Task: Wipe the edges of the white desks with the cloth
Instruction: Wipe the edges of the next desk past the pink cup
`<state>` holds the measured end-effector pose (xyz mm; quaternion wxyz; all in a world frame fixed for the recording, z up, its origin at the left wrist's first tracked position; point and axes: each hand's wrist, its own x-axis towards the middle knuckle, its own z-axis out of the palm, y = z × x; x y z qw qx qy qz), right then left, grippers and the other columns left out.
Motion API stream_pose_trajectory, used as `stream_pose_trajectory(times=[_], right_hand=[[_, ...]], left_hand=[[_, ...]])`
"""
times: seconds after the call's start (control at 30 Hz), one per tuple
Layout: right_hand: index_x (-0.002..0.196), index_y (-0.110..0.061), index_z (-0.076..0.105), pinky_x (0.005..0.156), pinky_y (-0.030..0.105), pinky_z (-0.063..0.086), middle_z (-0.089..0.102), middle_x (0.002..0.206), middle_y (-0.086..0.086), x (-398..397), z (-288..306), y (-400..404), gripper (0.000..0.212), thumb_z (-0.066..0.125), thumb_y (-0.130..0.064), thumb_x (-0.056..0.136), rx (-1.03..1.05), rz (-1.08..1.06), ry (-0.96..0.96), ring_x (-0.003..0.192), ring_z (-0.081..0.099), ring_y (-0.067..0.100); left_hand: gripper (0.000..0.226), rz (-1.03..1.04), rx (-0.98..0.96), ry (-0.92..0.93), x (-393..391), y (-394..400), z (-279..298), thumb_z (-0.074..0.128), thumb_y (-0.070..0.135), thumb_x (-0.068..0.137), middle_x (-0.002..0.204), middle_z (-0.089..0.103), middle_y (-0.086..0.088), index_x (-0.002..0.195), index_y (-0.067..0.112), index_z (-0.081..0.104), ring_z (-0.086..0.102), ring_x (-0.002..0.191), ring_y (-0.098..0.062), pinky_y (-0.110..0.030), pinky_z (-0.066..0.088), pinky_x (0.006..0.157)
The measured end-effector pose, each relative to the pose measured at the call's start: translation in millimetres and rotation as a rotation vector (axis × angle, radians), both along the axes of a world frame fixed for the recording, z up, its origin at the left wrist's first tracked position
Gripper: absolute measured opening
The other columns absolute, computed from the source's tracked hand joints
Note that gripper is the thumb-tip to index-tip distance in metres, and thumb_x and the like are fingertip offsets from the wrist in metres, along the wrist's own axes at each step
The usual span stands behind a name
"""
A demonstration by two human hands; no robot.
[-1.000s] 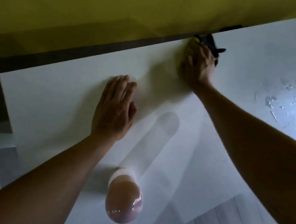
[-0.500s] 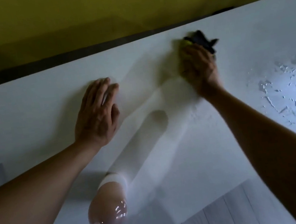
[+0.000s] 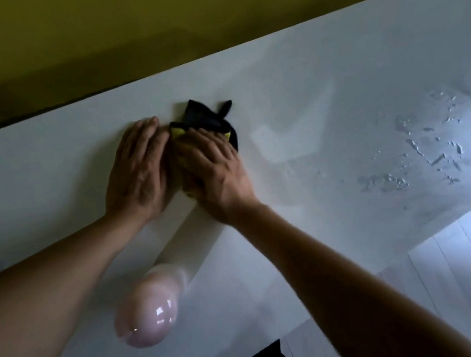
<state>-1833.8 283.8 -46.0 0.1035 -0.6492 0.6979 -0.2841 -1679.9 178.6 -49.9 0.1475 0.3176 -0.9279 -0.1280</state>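
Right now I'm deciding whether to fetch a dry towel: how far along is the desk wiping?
Partly done. The right hand presses the cloth mid-desk, short of the far edge, with the left hand flat beside it. Water droplets remain on the right, and that edge looks unwiped.

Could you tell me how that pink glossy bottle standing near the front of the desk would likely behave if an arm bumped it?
The pink bottle looks tall, narrow and upright, so it would probably tip. Its glossy, rounded surface suggests it could roll and feel slippery. The left forearm passes close beside it.
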Motion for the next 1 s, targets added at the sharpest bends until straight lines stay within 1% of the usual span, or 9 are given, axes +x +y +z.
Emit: stream_pose_trajectory(times=[0.07,0.17,0.4,0.5,0.57,0.7,0.83,0.9,1.0], right_hand=[[0.147,-0.013,0.05,0.121,0.049,0.026,0.044,0.155,0.012,-4.0,0.4,4.7,0.062,0.058,-0.04,0.092,0.031,0.044,0.037,0.148,0.034,0.031],[0.142,-0.011,0.056,0.118,0.048,0.031,0.05,0.15,0.014,-41.8,-4.0,22.9,0.061,0.067,-0.034,0.087,0.0,0.035,0.041,0.143,0.041,0.032],[0.142,-0.012,0.056,0.115,0.048,0.035,0.047,0.152,0.008,-185.0,-5.8,115.1,0.049,0.058,-0.032,0.097,-0.018,-0.273,0.086,0.143,0.04,0.031],[0.146,-0.021,0.051,0.118,0.041,0.032,0.044,0.155,0.003,-194.5,-5.4,124.4,0.05,0.05,-0.036,0.098,0.052,-0.451,0.051,0.144,0.036,0.026],[0.143,-0.016,0.055,0.116,0.043,0.034,0.048,0.152,0.009,-182.0,-3.9,120.7,0.05,0.053,-0.032,0.095,0.038,-0.498,0.041,0.14,0.042,0.031],[0.131,-0.001,0.063,0.109,0.053,0.037,0.056,0.14,0.02,-116.9,-4.6,120.2,0.046,0.062,-0.012,0.086,-0.125,-0.289,0.054,0.132,0.049,0.04],[0.142,-0.006,0.055,0.117,0.053,0.028,0.049,0.149,0.019,-19.7,2.2,147.5,0.057,0.062,-0.024,0.088,-0.015,-0.095,-0.057,0.143,0.039,0.037],[0.149,-0.012,0.047,0.123,0.048,0.021,0.041,0.157,0.012,-10.8,1.6,157.7,0.064,0.062,-0.034,0.091,0.031,-0.034,-0.041,0.15,0.029,0.03],[0.149,-0.016,0.048,0.123,0.046,0.023,0.042,0.157,0.009,-36.2,-4.0,162.9,0.065,0.063,-0.039,0.09,0.03,0.018,0.018,0.149,0.032,0.026]], left_hand=[[0.048,-0.016,-0.011,-0.006,1.1,-2.2,-0.5,0.04,0.016,0.105,0.159,0.042,-0.023,0.15,-0.001,0.048,0.037,0.148,-0.045,-0.056,0.029,0.123],[0.05,-0.021,-0.011,-0.033,-0.7,-1.3,2.4,0.034,0.02,0.107,0.16,0.041,-0.022,0.152,0.001,0.046,0.036,0.148,-0.044,-0.055,0.028,0.124],[0.055,0.024,-0.019,-0.169,-6.4,5.7,11.3,0.034,0.022,0.103,0.16,0.039,-0.023,0.154,0.004,0.043,0.035,0.148,-0.044,-0.051,0.025,0.126],[0.053,0.136,0.05,-0.197,-20.9,17.8,20.0,0.038,0.019,0.098,0.157,0.041,-0.025,0.147,0.003,0.047,0.036,0.146,-0.044,-0.051,0.026,0.124],[0.049,0.218,0.127,-0.223,-36.3,25.7,27.3,0.044,0.018,0.1,0.16,0.035,-0.026,0.146,0.002,0.045,0.031,0.149,-0.043,-0.054,0.024,0.123],[0.057,0.221,0.202,-0.336,-59.3,42.7,34.3,0.047,0.02,0.105,0.17,0.019,-0.019,0.16,0.013,0.032,0.018,0.155,-0.041,-0.055,0.016,0.125],[0.061,0.216,0.262,-0.454,-82.6,54.0,41.5,0.044,0.025,0.106,0.171,0.012,-0.019,0.163,0.014,0.024,0.013,0.157,-0.039,-0.051,0.018,0.125],[0.06,0.226,0.295,-0.506,-94.7,59.1,52.1,0.043,0.029,0.108,0.171,0.013,-0.018,0.162,0.014,0.024,0.014,0.156,-0.038,-0.051,0.022,0.123],[0.053,0.186,0.295,-0.498,-107.9,84.3,57.8,0.047,0.03,0.106,0.166,0.024,-0.022,0.155,0.013,0.036,0.026,0.151,-0.042,-0.053,0.032,0.117]])
